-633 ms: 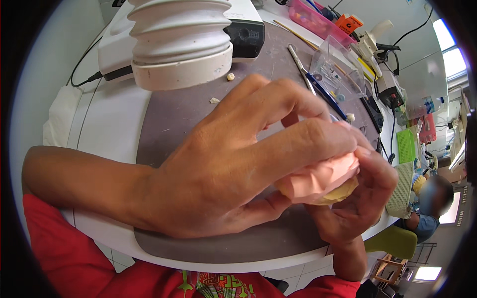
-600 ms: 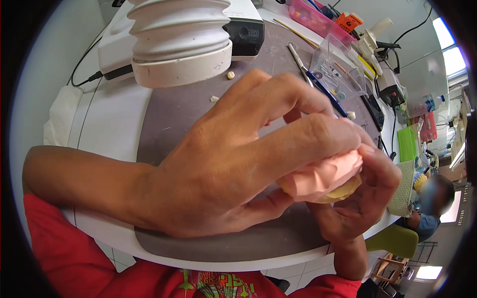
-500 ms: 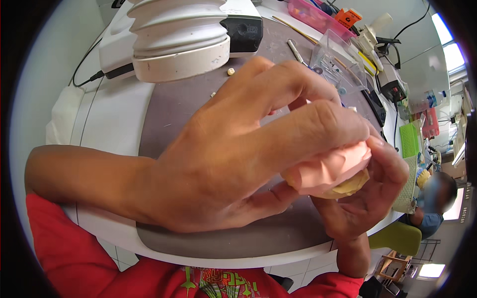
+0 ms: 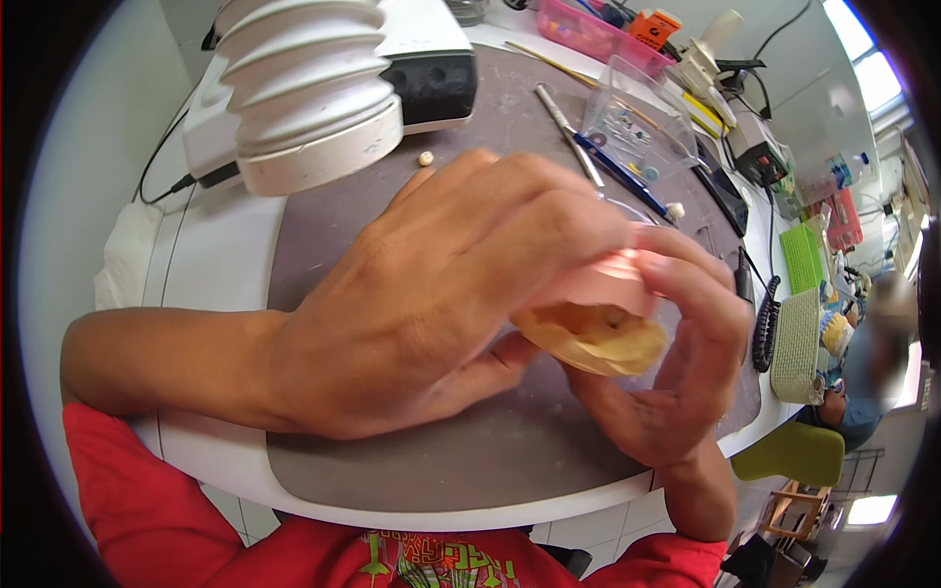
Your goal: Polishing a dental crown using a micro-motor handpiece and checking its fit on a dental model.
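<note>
Both hands are closed around a dental cast in two layers: a pink piece [image 4: 598, 287] over a yellow stone base [image 4: 613, 348], with a dark hollow showing between them. My left hand [image 4: 441, 304] arches over it from the left, fingertips partly hidden and blurred. My right hand [image 4: 686, 372] grips it from the right, fingers bent against the pink part and thumb below. Beyond them on the grey mat [image 4: 412, 470] lie a silver tool [image 4: 551, 106], a blue pen-like tool [image 4: 618, 169], a small ivory piece [image 4: 425, 158] and a white piece [image 4: 674, 210].
A white ribbed hose [image 4: 304, 69] overhangs a white machine [image 4: 206, 127]. At the right are a clear box [image 4: 637, 108], pink tray [image 4: 578, 24], green basket [image 4: 800, 257], woven basket [image 4: 794, 348] and coiled cord [image 4: 767, 323]. A co-worker [image 4: 853, 412] sits beyond.
The cast has turned, showing more of the yellow base and its hollow. My hands have shifted slightly left, and my right fingers sit further over the pink piece.
</note>
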A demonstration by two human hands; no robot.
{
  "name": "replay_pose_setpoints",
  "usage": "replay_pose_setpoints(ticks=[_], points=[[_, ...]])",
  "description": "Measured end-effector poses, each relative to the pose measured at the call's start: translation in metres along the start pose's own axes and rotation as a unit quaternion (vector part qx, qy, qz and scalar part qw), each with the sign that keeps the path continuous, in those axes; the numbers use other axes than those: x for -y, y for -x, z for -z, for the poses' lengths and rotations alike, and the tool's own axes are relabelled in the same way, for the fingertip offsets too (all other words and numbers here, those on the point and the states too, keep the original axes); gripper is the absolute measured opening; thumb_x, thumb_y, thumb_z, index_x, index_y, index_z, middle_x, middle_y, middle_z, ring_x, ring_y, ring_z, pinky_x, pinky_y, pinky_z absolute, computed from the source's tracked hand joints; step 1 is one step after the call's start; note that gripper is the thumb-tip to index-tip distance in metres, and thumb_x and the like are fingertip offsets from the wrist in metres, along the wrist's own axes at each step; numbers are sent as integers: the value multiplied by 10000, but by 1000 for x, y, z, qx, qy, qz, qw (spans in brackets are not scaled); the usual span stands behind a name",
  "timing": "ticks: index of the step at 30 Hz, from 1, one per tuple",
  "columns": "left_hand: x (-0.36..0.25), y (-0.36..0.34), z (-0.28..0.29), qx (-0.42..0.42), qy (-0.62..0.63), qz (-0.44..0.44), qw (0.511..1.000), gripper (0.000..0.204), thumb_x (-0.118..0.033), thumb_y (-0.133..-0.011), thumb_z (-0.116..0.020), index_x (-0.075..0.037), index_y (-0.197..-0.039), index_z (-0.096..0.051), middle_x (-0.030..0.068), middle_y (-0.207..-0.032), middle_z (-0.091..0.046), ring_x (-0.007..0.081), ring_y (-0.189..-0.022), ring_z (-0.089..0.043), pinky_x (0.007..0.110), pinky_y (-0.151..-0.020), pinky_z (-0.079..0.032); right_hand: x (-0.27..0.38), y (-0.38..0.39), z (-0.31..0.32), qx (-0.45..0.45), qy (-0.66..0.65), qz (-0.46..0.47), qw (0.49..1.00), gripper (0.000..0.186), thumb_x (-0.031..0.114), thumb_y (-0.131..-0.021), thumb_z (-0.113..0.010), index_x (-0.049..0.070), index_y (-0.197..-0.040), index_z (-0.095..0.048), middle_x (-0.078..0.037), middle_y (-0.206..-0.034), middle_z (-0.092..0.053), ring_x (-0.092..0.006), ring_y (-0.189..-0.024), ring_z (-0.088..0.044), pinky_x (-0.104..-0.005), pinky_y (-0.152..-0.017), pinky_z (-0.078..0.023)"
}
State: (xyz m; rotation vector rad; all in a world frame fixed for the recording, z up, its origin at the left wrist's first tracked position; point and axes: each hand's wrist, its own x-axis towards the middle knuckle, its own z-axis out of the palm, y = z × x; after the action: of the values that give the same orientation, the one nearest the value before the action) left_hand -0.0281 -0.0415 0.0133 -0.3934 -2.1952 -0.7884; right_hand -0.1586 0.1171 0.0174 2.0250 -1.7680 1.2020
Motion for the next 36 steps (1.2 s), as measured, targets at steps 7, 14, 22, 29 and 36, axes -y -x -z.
replay_pose_setpoints(ticks=[7,14,22,29,36], points=[[3,3,2,112,-94,27,989,669,36,-509,-720,-67,-1127,-484,129,-1063,-535,309,-905,-540,371,-743,-455,-1,2,18,55,45,-15,997,562,76,-658,-731,-12,-1142,-458,-179,-1103,-545,-266,-923,-564,-327,-783,-449],[-3,-3,1,144,-157,31,977,514,8,-592,-720,-83,-1065,-540,105,-1049,-530,274,-901,-531,344,-723,-475,-20,11,55,50,183,-142,972,134,-1,-724,-635,18,-858,-637,-98,-844,-620,-251,-781,-576,-323,-691,-456],[-6,-7,9,195,-115,34,973,590,-110,-630,-753,-66,-1142,-462,130,-1069,-518,304,-940,-532,371,-784,-461,-35,9,53,168,195,-136,957,125,63,-757,-620,9,-869,-625,-89,-874,-583,-258,-846,-534,-352,-777,-422],[-6,1,-2,177,17,133,975,458,-111,-794,-602,-44,-1181,-367,171,-1004,-531,345,-891,-552,383,-792,-442,-36,6,55,187,189,-107,958,120,34,-732,-637,16,-838,-583,-102,-829,-566,-281,-795,-552,-359,-736,-428],[-1,1,-5,145,35,117,982,301,-82,-843,-473,-18,-1136,-492,147,-938,-552,287,-785,-586,341,-710,-463,-32,8,57,149,94,-170,970,146,-34,-695,-600,-14,-797,-498,-109,-886,-593,-244,-765,-595,-312,-693,-468]])
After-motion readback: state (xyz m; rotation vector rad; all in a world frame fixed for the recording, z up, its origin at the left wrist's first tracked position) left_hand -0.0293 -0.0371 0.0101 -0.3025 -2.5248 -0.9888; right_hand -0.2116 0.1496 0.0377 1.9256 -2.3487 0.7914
